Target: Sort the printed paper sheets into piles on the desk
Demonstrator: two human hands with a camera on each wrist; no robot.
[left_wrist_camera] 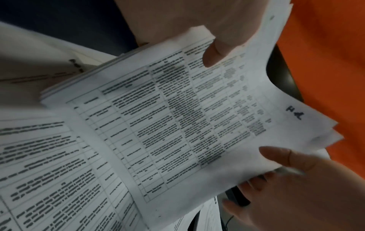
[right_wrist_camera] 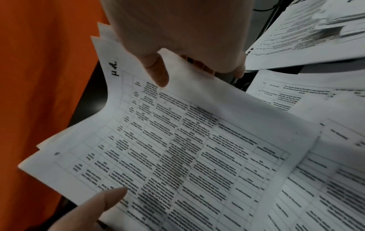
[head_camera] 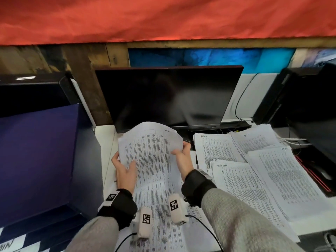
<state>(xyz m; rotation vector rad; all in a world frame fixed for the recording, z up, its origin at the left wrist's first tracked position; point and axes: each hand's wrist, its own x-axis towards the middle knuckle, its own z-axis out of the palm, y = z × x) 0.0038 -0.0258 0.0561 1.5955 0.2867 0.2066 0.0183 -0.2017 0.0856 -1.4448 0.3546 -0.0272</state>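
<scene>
I hold a thin bundle of printed table sheets (head_camera: pixel 151 151) raised and curled above the desk, in front of the monitor. My left hand (head_camera: pixel 123 162) grips its left edge, thumb (left_wrist_camera: pixel 213 54) on the printed face. My right hand (head_camera: pixel 181 150) pinches the right edge near the top corner, thumb (right_wrist_camera: pixel 158 75) on top and fingers behind. The top sheet (left_wrist_camera: pixel 177 125) carries a handwritten mark in its corner (right_wrist_camera: pixel 113 68). Under my wrists lies another pile of sheets (head_camera: pixel 160 206). Several overlapping piles (head_camera: pixel 241 184) cover the desk to the right.
A dark monitor (head_camera: pixel 169 99) stands right behind the raised sheets. A dark blue box (head_camera: pixel 40 157) closes off the left side. A black device (head_camera: pixel 309 106) with cables stands at the right, and a red-edged object (head_camera: pixel 312 176) pokes out from under the piles. Red cloth (head_camera: pixel 163 19) hangs above.
</scene>
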